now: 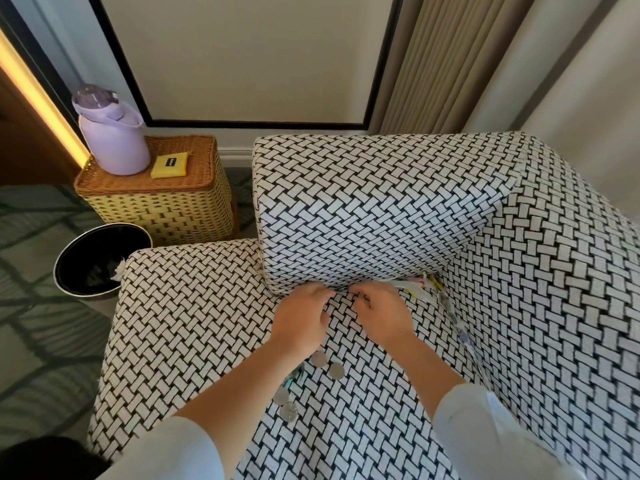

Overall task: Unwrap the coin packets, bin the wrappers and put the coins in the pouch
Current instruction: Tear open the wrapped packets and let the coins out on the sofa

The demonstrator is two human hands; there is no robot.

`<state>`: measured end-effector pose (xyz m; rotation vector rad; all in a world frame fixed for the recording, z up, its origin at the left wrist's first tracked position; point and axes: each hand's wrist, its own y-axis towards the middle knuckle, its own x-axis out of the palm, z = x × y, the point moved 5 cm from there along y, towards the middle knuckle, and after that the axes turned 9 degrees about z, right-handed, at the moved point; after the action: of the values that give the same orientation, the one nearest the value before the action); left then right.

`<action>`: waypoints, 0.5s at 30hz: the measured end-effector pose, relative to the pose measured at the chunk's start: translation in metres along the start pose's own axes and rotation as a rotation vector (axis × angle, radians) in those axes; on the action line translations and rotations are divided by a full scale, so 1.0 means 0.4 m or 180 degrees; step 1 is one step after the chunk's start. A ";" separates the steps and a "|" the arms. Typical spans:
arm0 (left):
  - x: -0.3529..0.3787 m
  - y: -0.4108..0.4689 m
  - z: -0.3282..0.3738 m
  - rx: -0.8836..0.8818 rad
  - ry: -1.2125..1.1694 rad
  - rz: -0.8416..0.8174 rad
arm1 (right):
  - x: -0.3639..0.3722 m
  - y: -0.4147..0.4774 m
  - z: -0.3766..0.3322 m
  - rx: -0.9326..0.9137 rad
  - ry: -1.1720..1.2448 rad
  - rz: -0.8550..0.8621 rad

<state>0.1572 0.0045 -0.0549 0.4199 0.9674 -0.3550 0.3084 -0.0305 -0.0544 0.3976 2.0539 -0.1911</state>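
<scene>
My left hand (303, 317) and my right hand (381, 315) hover close together over the sofa seat (194, 323), fingers curled downward near the base of the back cushion; whether they pinch anything is hidden. Several loose silver coins (318, 359) lie on the seat below my left wrist, beside a scrap of colourful wrapper (294, 375). More wrapped packets (415, 284) sit in the crease to the right of my right hand. The yellow pouch (170, 165) rests on the wicker box at the far left. A black bin (100, 259) holding crumpled wrappers stands on the floor beside the seat.
A lilac water bottle (112, 133) stands on the wicker box (162, 209) next to the pouch. The patterned back cushion (363, 209) rises just beyond my hands. A strip of clear packets (457, 327) runs along the right crease. Patterned carpet (34, 306) lies left.
</scene>
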 end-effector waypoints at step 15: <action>0.115 0.046 0.006 -0.0399 0.0822 -0.0807 | 0.102 0.075 0.005 -0.0241 -0.1228 -0.0719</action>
<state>0.1915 0.0146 -0.0892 0.2315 1.2932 -0.4740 0.3024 0.0051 -0.0900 0.0713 1.7141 -0.3010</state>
